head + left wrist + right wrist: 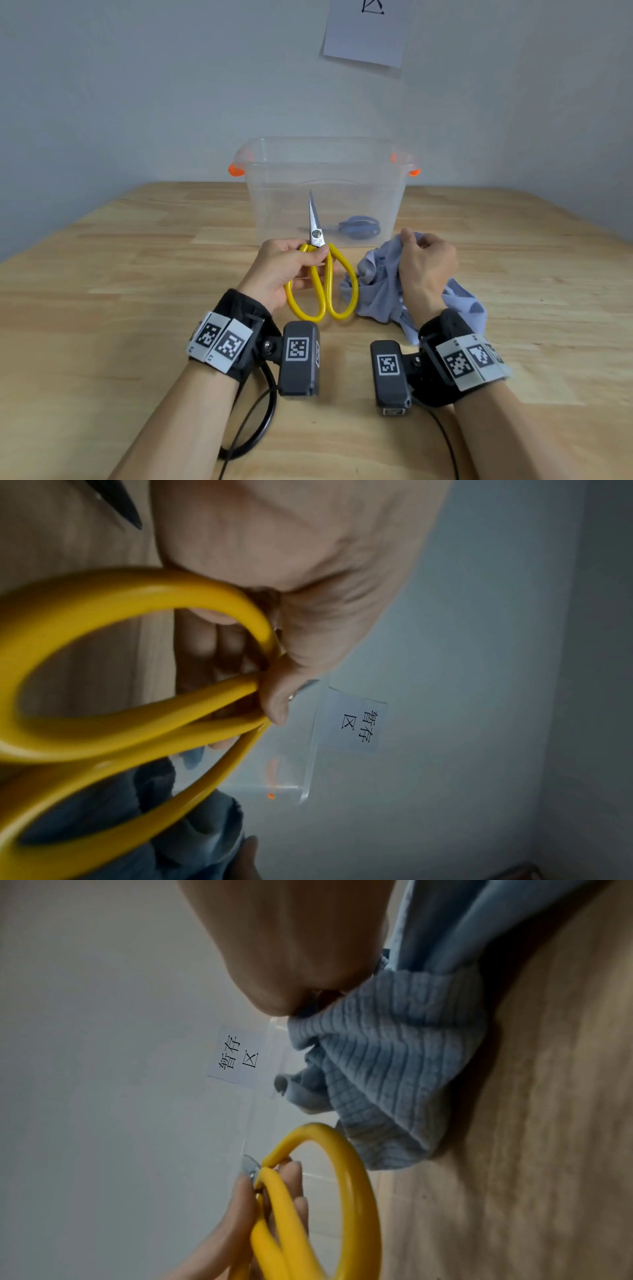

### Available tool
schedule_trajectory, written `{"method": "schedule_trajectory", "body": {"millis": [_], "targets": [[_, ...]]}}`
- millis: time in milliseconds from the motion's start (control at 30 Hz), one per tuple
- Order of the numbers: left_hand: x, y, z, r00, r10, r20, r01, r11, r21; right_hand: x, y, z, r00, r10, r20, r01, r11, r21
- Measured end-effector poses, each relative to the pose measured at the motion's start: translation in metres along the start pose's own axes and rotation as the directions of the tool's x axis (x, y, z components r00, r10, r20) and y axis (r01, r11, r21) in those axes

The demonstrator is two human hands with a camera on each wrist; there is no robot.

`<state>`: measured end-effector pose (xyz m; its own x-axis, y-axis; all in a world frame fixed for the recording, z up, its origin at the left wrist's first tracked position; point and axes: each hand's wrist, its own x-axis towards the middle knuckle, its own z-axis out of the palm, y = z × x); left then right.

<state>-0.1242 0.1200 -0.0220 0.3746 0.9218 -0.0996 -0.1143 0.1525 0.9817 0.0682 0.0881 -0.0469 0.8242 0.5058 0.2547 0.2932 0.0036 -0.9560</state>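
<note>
Scissors with looped yellow plastic handles and short steel blades are held just above a pale wooden tabletop, in front of a clear plastic storage box with orange latches. A crumpled pale blue ribbed cloth is held just beside them.

The step in hand is judged to be wiping the scissors with the cloth. It would be done well if the blades were kept shut and aimed away from the body. The cloth is best drawn from pivot to tip along the flat sides, not across the edges.

The left hand is turned palm inward. Its grip is clamped on the handle necks just below the pivot, thumb on top and fingers curled beneath. The blades are closed and pointed toward the box. The right hand is raised as a fist, knuckles up. Its grip is closed tight on a bunched fold of the cloth, the rest of which is draped on the tabletop. A blue-handled second pair of scissors can be seen inside the box.
</note>
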Motion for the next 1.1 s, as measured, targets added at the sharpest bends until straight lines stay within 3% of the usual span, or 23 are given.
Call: {"method": "schedule_trajectory", "body": {"millis": [200,333,533,800,1100], "targets": [[0.003,0.002,-0.003,0.992,-0.05,0.113,0.059,0.996,-0.074,-0.001,-0.003,0.0,0.997,-0.074,0.036,0.075,0.996,-0.037],[0.006,0.002,-0.004,0.996,-0.018,0.089,0.026,0.996,-0.082,0.0,-0.004,-0.001,0.996,-0.073,0.045,0.073,0.997,-0.011],[0.008,0.004,-0.008,0.998,0.027,0.058,-0.019,0.989,-0.146,-0.002,-0.002,0.005,0.985,-0.061,0.161,0.052,0.997,0.056],[0.001,-0.003,-0.001,0.979,-0.031,0.202,0.037,0.999,-0.026,-0.011,-0.001,0.015,0.878,-0.057,0.475,-0.078,0.962,0.26],[0.004,-0.011,0.008,0.991,0.025,0.134,-0.03,0.999,0.034,-0.021,-0.014,0.009,0.815,-0.069,0.576,-0.214,0.887,0.41]]}}
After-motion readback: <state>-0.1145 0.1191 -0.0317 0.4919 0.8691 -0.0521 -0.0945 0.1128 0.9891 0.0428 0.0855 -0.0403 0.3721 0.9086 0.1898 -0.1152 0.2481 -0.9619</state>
